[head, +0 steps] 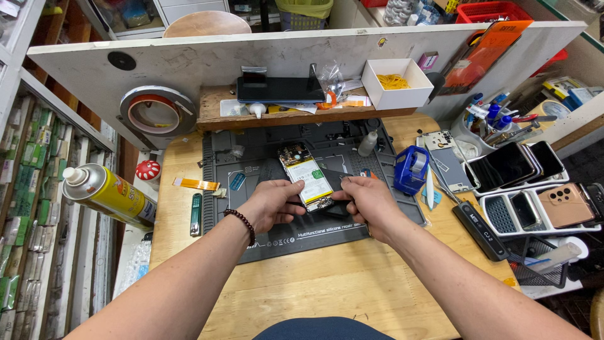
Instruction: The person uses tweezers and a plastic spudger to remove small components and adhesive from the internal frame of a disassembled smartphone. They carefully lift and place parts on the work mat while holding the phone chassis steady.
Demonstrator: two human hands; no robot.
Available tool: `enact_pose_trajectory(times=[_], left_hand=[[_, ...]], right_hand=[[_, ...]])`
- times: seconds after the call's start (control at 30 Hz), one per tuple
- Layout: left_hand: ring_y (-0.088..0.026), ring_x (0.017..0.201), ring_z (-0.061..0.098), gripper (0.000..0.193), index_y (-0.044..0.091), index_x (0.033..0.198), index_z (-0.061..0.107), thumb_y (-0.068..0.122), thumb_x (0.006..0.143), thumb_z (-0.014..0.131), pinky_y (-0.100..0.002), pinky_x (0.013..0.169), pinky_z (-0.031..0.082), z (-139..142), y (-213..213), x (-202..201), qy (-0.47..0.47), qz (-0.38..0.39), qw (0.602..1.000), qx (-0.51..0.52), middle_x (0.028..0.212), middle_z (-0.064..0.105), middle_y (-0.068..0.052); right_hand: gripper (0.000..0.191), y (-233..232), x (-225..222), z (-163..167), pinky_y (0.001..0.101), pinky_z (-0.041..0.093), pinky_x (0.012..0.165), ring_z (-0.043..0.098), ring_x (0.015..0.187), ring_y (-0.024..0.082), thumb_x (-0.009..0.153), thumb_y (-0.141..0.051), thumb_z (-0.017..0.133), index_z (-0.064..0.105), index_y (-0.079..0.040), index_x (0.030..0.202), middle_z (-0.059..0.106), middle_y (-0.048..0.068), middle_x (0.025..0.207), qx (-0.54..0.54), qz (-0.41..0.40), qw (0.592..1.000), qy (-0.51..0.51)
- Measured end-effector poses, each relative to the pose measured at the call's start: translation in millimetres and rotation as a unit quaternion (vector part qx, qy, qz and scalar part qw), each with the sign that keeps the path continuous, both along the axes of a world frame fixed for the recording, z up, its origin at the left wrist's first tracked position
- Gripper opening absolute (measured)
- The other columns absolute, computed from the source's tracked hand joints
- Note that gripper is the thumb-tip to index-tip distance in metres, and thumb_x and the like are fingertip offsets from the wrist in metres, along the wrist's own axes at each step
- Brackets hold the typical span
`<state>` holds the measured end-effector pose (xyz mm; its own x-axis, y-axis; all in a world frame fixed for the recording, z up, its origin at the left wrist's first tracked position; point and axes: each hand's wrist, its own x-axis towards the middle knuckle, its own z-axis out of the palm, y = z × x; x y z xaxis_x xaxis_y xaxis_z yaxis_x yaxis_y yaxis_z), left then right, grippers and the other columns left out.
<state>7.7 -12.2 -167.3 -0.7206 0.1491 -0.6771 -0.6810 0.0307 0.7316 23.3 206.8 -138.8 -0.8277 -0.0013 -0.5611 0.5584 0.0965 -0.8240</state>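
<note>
Left hand and right hand both pinching opened smartphone, raised just above grey repair mat, between hands. Exposed battery and circuit board facing up. Risks, as judged: grip slipping, phone dropping onto mat; thumb pressure flexing board, tearing ribbon. Tape dispenser close beyond right hand, easily knocked.

Light wooden workbench bearing a dark grey silicone repair mat, centre. On the wood: an orange flat ribbon strip and green slim bar tool, left; blue tape dispenser and black rectangular handheld tester, right.
</note>
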Motion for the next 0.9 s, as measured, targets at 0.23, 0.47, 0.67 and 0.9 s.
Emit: enact_pose_trajectory(times=[0.23, 0.47, 0.67, 0.9], left_hand=[[-0.009, 0.067, 0.069, 0.024, 0.010, 0.109, 0.068, 0.032, 0.099, 0.064, -0.023, 0.051, 0.052, -8.6, -0.8, -1.8, -0.003, 0.005, 1.000, -0.010, 0.090, 0.073, -0.002], [-0.009, 0.066, 0.069, 0.025, 0.010, 0.109, 0.068, 0.032, 0.099, 0.065, -0.023, 0.051, 0.052, 7.8, 3.7, 0.9, -0.002, 0.007, 1.000, -0.007, 0.090, 0.073, -0.001], [-0.009, 0.066, 0.069, 0.025, 0.010, 0.109, 0.068, 0.032, 0.099, 0.065, -0.023, 0.051, 0.052, -2.6, 0.4, -3.9, -0.001, 0.010, 1.000, -0.006, 0.091, 0.074, -0.002], [-0.009, 0.066, 0.069, 0.025, 0.009, 0.109, 0.068, 0.032, 0.099, 0.066, -0.023, 0.051, 0.053, -20.0, -4.6, -9.3, -0.001, 0.013, 1.000, -0.006, 0.091, 0.073, -0.002]], right_hand=[[0.032, 0.9, -29.7, 0.1, 0.0208, 0.031, 0.042, 0.046, 0.058, 0.005, 0.100, -0.017, 0.057, 0.062, -0.002, 0.128, 0.071, 0.008, 0.093, -0.006, 0.054, 0.996, -0.070], [0.026, 4.0, -40.8, 18.9, 0.0186, 0.029, 0.040, 0.048, 0.057, 0.004, 0.099, -0.014, 0.061, 0.065, 0.001, 0.121, 0.073, 0.012, 0.093, 0.023, 0.080, 0.992, -0.097], [0.019, 9.4, -53.2, -4.2, 0.0165, 0.028, 0.040, 0.047, 0.055, 0.001, 0.101, -0.016, 0.060, 0.062, -0.001, 0.113, 0.075, 0.012, 0.096, -0.030, 0.039, 0.989, -0.142], [0.016, 12.9, -55.1, -36.5, 0.0153, 0.029, 0.039, 0.045, 0.054, 0.001, 0.101, -0.016, 0.057, 0.059, -0.005, 0.113, 0.076, 0.011, 0.106, -0.129, -0.030, 0.973, -0.189]])
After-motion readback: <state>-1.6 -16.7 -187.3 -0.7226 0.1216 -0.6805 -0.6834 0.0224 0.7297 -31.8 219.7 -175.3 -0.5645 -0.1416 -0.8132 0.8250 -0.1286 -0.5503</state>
